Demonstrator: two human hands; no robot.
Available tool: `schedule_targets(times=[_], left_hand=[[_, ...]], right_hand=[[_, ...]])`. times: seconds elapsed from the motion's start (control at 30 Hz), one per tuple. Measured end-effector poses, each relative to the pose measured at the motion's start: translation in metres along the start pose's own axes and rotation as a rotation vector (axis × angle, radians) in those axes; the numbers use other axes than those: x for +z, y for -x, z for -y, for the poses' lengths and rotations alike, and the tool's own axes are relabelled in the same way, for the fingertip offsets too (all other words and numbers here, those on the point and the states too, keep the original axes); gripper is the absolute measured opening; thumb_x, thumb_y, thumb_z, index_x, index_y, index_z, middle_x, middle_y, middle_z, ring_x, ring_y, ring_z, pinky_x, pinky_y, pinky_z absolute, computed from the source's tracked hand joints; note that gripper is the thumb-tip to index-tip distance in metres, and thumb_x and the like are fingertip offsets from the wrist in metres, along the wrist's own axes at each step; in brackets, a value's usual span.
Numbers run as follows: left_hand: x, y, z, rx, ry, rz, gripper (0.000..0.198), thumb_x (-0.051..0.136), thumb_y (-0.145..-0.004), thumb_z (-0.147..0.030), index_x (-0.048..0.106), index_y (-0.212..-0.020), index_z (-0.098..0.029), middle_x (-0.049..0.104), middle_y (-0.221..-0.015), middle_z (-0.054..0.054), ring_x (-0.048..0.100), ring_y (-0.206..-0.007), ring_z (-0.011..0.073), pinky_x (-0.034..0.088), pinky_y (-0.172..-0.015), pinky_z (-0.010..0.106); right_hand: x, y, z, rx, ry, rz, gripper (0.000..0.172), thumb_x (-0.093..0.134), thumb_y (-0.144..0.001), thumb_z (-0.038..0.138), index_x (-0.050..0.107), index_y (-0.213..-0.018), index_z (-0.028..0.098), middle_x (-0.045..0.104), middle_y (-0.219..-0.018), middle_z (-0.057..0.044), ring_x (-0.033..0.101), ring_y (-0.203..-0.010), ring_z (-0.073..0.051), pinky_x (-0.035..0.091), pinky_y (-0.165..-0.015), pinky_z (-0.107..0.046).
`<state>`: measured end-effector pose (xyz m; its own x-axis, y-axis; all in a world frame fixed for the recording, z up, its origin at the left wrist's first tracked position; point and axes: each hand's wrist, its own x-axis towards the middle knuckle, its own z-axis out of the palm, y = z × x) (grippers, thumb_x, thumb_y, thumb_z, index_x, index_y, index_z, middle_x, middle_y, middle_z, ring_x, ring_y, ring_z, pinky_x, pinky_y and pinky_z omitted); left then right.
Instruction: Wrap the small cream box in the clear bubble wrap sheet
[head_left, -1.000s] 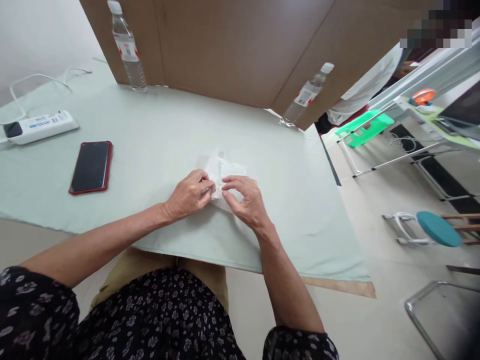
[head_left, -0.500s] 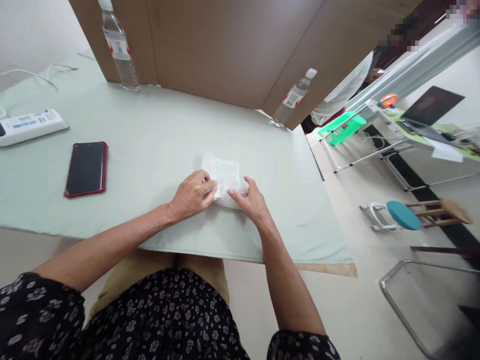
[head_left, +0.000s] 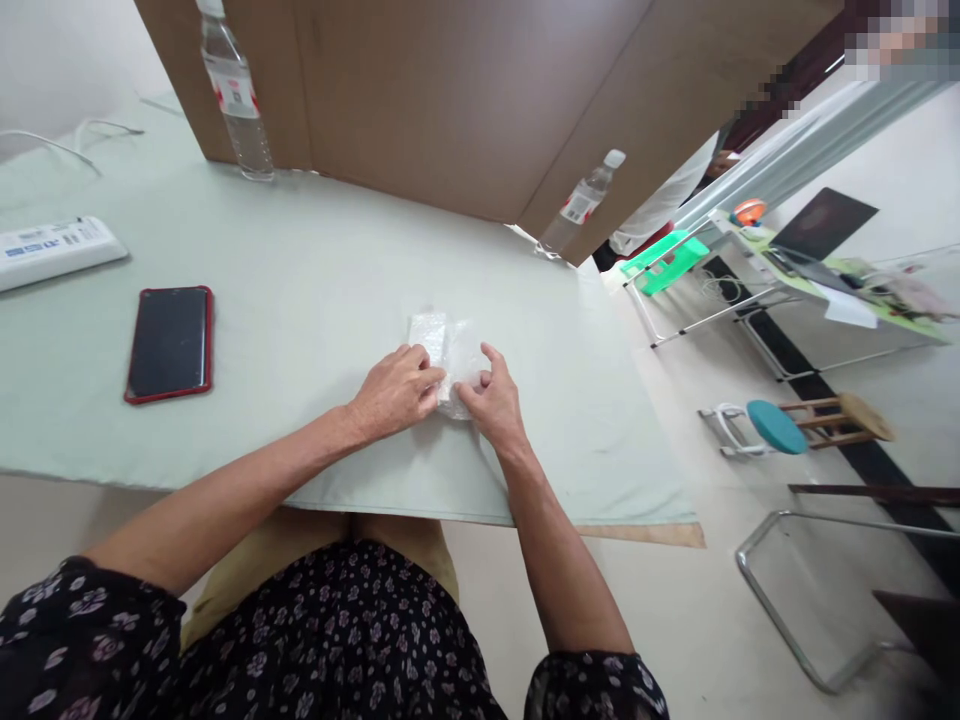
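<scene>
A piece of clear bubble wrap (head_left: 463, 348) lies on the pale green tablecloth in front of me. On its left side sits a small whitish block (head_left: 428, 332) that looks covered by the wrap; what it is inside, I cannot make out. My left hand (head_left: 397, 390) closes its fingers on the near left part of the wrapped block. At the right edge, my right hand (head_left: 495, 405) has its thumb on the wrap and its other fingers curled against it, with the index finger raised.
A phone in a red case (head_left: 171, 343) and a white power strip (head_left: 60, 250) lie to the left. Behind stands a large cardboard panel (head_left: 420, 100) with two water bottles, one left (head_left: 236, 95) and one right (head_left: 583, 205). Stools (head_left: 778, 427) and a laptop table (head_left: 900, 335) are at right.
The bubble wrap has shifted; its right part now looks clear and single-layered, while the block shows at the left under my left hand. Both hands stay close to it. The view has turned slightly.
</scene>
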<state>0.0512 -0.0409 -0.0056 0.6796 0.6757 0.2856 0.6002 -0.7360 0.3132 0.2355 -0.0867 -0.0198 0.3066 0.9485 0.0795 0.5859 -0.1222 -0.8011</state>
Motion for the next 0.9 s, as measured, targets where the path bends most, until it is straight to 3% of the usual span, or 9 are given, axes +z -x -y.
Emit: schedule_targets(times=[0.27,0.57,0.63,0.77,0.9], left_hand=[[-0.005,-0.003,-0.006,-0.053,0.015,0.101,0.027,0.052,-0.091,-0.017,0.075,-0.103,-0.019,0.06,-0.104,0.011,0.056,-0.091,0.0228,0.046,-0.072,0.032],[0.008,-0.003,0.005,-0.036,0.131,0.028,0.022,0.054,-0.088,-0.016,0.072,-0.099,-0.019,0.06,-0.097,0.009,0.057,-0.088,0.0229,0.05,-0.072,0.034],[0.01,-0.002,0.006,-0.046,0.151,0.015,0.026,0.055,-0.086,-0.015,0.07,-0.107,-0.019,0.061,-0.099,0.009,0.058,-0.092,0.0234,0.052,-0.078,0.035],[0.01,-0.002,0.002,-0.108,0.183,-0.001,0.055,0.056,-0.084,-0.014,0.051,-0.138,-0.015,0.063,-0.113,0.012,0.059,-0.105,0.0264,0.052,-0.091,0.041],[0.012,-0.001,0.001,-0.132,0.232,-0.003,0.061,0.055,-0.086,-0.018,0.043,-0.146,-0.014,0.064,-0.115,0.014,0.059,-0.107,0.0276,0.052,-0.092,0.043]], right_hand=[[0.007,-0.003,0.009,0.141,-0.446,0.041,0.08,0.069,-0.073,0.04,0.039,-0.142,0.014,0.052,-0.063,0.008,0.049,-0.055,-0.013,0.042,-0.054,-0.028],[0.015,-0.003,0.025,0.161,-0.507,0.078,0.083,0.072,-0.069,0.047,0.041,-0.14,0.015,0.053,-0.068,0.009,0.05,-0.055,-0.01,0.045,-0.047,-0.023],[0.016,-0.004,0.026,0.155,-0.487,0.083,0.083,0.071,-0.07,0.049,0.042,-0.14,0.016,0.054,-0.07,0.008,0.05,-0.054,-0.01,0.045,-0.045,-0.023],[0.017,-0.004,0.029,0.15,-0.46,0.072,0.082,0.07,-0.07,0.046,0.043,-0.14,0.014,0.055,-0.069,0.007,0.05,-0.052,-0.01,0.044,-0.041,-0.022],[0.013,-0.001,0.036,0.153,-0.425,0.121,0.078,0.067,-0.074,0.04,0.042,-0.142,0.011,0.068,-0.084,-0.001,0.055,-0.055,-0.01,0.047,-0.045,-0.023]])
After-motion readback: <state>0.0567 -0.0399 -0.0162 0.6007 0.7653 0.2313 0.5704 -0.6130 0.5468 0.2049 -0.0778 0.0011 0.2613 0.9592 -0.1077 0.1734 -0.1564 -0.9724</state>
